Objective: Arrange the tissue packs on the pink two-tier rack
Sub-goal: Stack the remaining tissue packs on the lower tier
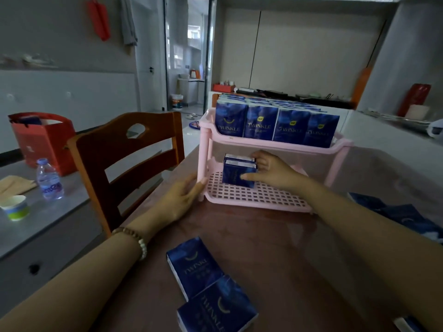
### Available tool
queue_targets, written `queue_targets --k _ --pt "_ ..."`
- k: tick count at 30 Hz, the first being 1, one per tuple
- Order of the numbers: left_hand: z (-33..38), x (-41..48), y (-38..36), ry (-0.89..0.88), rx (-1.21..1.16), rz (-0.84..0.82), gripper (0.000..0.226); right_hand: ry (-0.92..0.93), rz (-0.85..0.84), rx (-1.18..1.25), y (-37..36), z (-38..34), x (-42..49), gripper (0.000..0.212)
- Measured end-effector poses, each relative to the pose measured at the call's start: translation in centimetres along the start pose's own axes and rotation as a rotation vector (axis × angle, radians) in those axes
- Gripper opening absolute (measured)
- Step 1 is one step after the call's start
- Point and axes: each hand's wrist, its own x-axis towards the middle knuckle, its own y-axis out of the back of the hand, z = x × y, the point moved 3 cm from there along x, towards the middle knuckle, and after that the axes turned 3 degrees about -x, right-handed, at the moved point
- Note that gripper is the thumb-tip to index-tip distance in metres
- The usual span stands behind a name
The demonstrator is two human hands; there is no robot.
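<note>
The pink two-tier rack [259,197] stands on the brown table. Its upper shelf is filled with several upright blue tissue packs [261,123]. On the lower shelf, at the left, two blue tissue packs [233,174] stand one behind the other. My right hand [268,172] reaches under the top shelf and grips the front pack, thumb on its face. My left hand [184,197] rests against the rack's front left leg and holds it. Two more blue packs [191,264] [218,307] lie flat on the table close to me.
A wooden chair [127,159] stands left of the table. On the grey counter further left are a water bottle [49,179], a paper cup [15,207] and a red bag [45,140]. More blue packs [405,216] lie at the right table edge.
</note>
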Motion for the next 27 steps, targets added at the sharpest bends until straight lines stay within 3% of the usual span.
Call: queue_targets --k 3,10,14,27 --pt "-0.2 0.2 -0.1 -0.032 0.008 0.025 0.047 0.016 0.013 -0.015 -0.7 -0.6 2.0 0.054" --pt "-0.7 0.6 -0.1 -0.039 0.002 0.052 0.046 0.002 -0.057 -0.099 -2.3 0.9 5.3 0.047" --pt "-0.8 0.8 -0.2 -0.054 -0.002 0.058 0.047 0.028 -0.027 -0.187 -1.6 1.4 5.9 0.057" --pt "-0.6 0.7 -0.2 -0.071 0.045 0.092 0.043 0.099 0.022 -0.192 -2.3 2.1 6.5 0.057"
